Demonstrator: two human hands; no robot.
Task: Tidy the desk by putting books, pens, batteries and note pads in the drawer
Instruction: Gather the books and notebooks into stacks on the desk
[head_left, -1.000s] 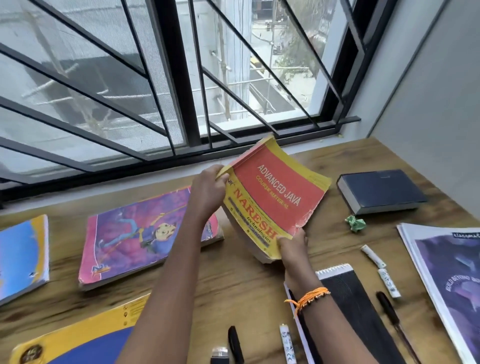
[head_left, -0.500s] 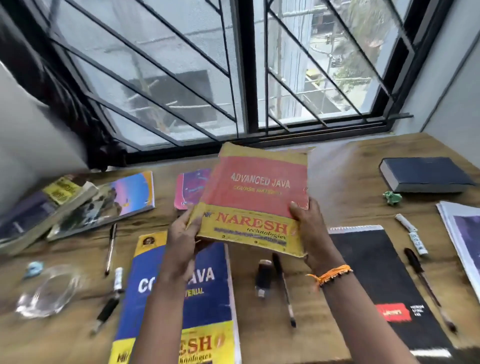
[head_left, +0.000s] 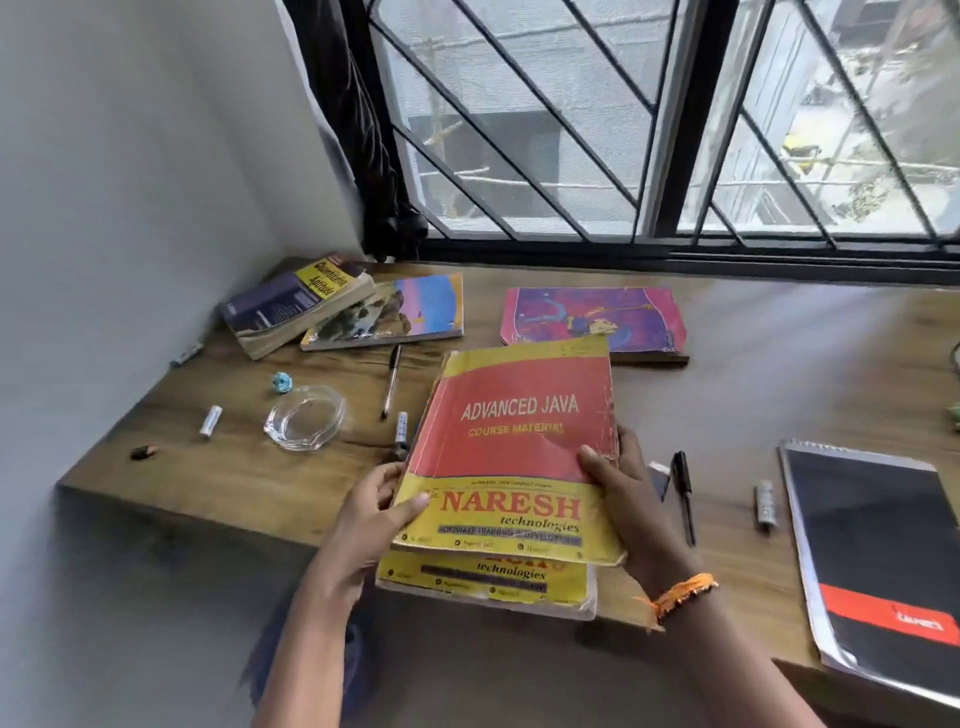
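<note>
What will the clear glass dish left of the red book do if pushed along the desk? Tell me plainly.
The glass dish looks low and wide, so it would likely slide, not tip. Glass is probably heavy for its size and breakable if it goes over the desk edge. A battery lies to its left, and a push that way might set it rolling.

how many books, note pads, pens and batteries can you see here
books: 5, counting the held Advanced Java book
note pads: 1
pens: 2 plainly seen
batteries: 3
total: 11
</note>
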